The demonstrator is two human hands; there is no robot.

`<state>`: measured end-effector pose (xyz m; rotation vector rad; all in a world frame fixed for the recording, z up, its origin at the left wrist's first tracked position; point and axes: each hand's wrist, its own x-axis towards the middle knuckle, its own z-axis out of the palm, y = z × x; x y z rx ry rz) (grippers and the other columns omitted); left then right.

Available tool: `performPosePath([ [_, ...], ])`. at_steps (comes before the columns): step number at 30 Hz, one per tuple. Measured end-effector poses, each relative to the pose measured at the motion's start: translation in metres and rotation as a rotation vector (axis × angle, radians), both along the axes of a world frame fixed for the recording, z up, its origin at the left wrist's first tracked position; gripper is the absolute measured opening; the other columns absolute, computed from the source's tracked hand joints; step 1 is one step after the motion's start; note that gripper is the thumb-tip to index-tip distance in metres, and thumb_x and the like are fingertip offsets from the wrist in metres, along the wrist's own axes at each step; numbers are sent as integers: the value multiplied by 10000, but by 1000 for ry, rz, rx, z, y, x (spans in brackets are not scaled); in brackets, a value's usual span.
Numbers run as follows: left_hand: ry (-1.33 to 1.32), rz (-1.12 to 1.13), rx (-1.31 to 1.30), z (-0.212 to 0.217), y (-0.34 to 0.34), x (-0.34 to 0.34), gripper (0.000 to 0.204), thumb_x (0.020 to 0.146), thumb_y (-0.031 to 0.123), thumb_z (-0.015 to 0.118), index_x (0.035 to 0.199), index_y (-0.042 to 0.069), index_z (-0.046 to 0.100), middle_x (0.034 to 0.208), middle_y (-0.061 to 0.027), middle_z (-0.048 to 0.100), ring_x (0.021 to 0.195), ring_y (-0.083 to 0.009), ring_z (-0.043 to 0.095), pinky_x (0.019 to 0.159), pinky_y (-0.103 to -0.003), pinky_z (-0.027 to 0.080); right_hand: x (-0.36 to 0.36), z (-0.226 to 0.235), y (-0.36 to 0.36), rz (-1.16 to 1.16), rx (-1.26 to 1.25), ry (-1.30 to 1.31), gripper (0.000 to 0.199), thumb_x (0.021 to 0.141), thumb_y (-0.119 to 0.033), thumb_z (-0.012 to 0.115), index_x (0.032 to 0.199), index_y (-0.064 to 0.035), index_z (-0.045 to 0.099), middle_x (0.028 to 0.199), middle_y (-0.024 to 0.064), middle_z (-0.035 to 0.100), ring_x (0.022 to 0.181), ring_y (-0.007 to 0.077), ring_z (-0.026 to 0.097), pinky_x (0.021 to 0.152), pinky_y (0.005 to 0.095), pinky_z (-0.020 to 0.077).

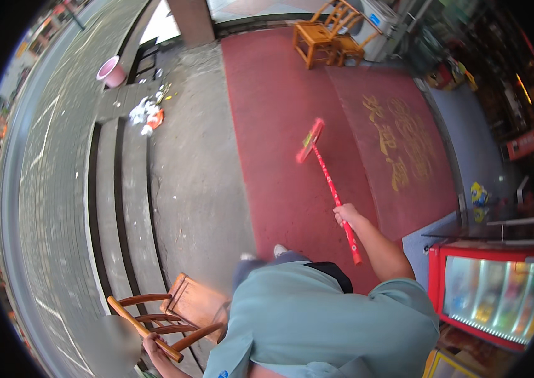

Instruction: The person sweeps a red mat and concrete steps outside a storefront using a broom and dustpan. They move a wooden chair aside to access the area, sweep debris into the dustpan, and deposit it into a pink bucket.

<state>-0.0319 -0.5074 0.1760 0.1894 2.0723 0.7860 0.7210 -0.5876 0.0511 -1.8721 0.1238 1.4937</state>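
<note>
My right hand [346, 215] is closed around the red, patterned handle of a broom [327, 176]. The broom is held out ahead of me over the red mat [279, 101], its red and yellowish head slightly blurred at the far end. At the lower left, my left hand [152, 346] grips the top rail of a wooden chair [197, 299]. The chair stands close to my left side, its seat toward my legs. Whether its feet touch the ground is hidden.
White litter with an orange piece [147, 113] lies near a pink bucket [112, 72] at the far left. Steps [134, 189] drop toward the paved street. More wooden chairs [317, 38] stand at the back. A red-framed drinks fridge [500, 290] is at my right.
</note>
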Motion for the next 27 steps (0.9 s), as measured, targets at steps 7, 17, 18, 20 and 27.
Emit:
performPosePath([
  [7, -36, -374, 78, -19, 164, 94, 156, 730, 211, 522, 752, 74, 451, 507, -60, 426, 382, -197, 427, 343, -322, 389, 38, -6, 39, -461, 35, 61, 169, 809, -157, 456, 665, -137, 369, 425, -31, 334, 290, 95, 294, 262, 252, 236],
  [17, 159, -1335, -46, -32, 403, 286, 136, 700, 70, 569, 805, 55, 483, 534, -22, 470, 414, -139, 486, 346, -278, 410, 34, -8, 37, -974, 135, 279, 289, 797, -193, 434, 532, -186, 320, 394, -56, 320, 287, 98, 293, 295, 246, 253],
  [18, 187, -1400, -23, -22, 423, 316, 142, 688, 55, 559, 818, 48, 500, 533, -22, 472, 413, -132, 483, 349, -269, 410, 32, -9, 38, -998, 152, 293, 290, 798, -195, 434, 532, -188, 319, 392, -57, 318, 286, 98, 292, 295, 245, 253],
  [20, 221, -1557, -5, -19, 469, 367, 196, 664, 27, 545, 859, 33, 532, 541, -24, 487, 418, -118, 484, 362, -253, 413, 28, -13, 38, -1002, 215, 282, 288, 801, -200, 437, 538, -192, 320, 397, -65, 322, 285, 95, 292, 298, 234, 257],
  [27, 427, -1999, 24, 26, 590, 562, 330, 581, 29, 578, 910, 10, 575, 645, -26, 544, 518, -115, 523, 447, -260, 436, 72, -41, 67, -1254, 178, 463, 260, 792, -187, 446, 556, -192, 337, 421, -72, 358, 303, 91, 311, 305, 232, 272],
])
